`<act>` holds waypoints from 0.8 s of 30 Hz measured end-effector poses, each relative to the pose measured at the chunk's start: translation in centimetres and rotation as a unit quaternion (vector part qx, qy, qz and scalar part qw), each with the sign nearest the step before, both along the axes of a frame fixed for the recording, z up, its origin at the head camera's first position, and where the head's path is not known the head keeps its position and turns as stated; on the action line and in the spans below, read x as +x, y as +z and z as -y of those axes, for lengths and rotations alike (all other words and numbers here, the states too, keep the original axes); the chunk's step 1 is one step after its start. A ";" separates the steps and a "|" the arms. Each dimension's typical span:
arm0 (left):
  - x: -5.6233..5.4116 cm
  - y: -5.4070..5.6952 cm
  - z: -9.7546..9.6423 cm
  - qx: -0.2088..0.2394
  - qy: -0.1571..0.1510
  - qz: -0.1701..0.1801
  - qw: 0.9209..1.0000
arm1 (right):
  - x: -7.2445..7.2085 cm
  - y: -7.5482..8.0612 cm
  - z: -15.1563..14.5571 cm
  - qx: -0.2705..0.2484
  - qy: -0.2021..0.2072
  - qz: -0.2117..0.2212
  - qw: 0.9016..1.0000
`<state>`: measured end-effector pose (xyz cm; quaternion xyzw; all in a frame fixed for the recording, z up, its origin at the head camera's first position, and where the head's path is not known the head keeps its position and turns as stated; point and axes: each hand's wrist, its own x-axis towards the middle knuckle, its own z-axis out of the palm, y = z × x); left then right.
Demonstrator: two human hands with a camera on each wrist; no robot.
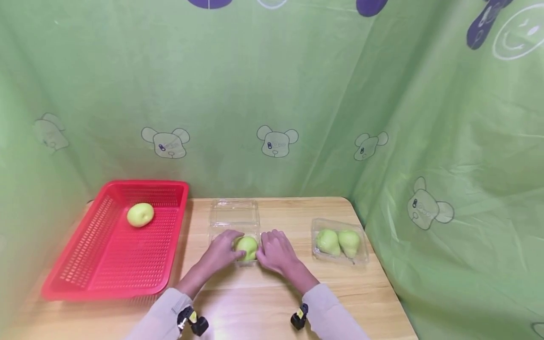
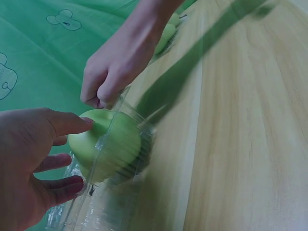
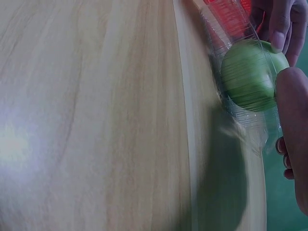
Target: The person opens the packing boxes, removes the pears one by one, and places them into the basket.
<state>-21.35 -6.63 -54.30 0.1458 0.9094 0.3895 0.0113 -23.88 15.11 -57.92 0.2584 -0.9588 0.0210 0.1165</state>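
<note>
A green pear [image 1: 246, 247] sits in a clear plastic box [image 1: 234, 215], whose lid lies open toward the curtain. My left hand [image 1: 222, 249] holds the pear from the left, its thumb [image 2: 79, 124] on the fruit and its other fingers spread along the far side. At the box's right end, my right hand [image 1: 278, 251] has curled fingers and grips the rim beside the pear. Through the near wall of the box, the pear's body [image 3: 250, 74] shows in the right wrist view. The right hand's fingertips are partly hidden in the head view.
A red plastic basket [image 1: 167, 264] stands at the left with one pear [image 1: 140, 215] inside. On the right is another clear box [image 1: 318, 226] holding two pears [image 1: 338, 242]. A green curtain [image 1: 221, 104] hangs round the wooden table [image 1: 250, 302].
</note>
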 end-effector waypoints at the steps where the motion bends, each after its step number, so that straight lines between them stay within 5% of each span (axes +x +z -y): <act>1: 0.0 -0.1 -0.1 -0.001 0.000 -0.001 1.000 | 0.0 0.0 0.0 0.001 0.001 -0.004 1.000; 24: 0.1 -1.1 -1.4 -0.008 0.000 0.006 1.000 | 0.0 0.1 0.1 0.019 0.003 -0.004 1.000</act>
